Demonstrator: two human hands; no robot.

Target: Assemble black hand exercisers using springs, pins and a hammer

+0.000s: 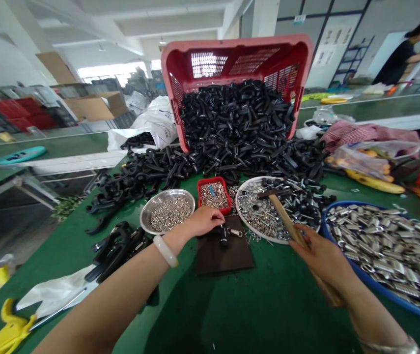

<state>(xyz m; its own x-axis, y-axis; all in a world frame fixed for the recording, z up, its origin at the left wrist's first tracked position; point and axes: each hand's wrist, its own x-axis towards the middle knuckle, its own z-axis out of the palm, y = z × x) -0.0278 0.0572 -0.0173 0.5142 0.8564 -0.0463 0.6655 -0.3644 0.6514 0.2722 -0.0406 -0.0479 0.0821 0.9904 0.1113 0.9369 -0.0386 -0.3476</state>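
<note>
My left hand (207, 221) reaches over a dark plate (224, 260), its thumb and forefinger pinched on a small thin metal pin. Just below the fingertips a short black part (224, 240) stands on the plate, with a metal spring (235, 232) lying beside it. My right hand (316, 253) is wrapped round the wooden handle of a hammer (281, 214), whose head is over the white tray (239, 216). Left of the plate sits a steel bowl (144, 221) of tiny metal pieces, and a small red tray (198, 189) of pins is behind it.
A red basket (237, 44) tipped toward me spills black parts across the back. At right stands a blue tub (364, 285) of springs, with bananas (374, 182) behind. More black parts (121, 246) and a yellow-handled tool (13, 329) lie left. A person (397, 61) is far right.
</note>
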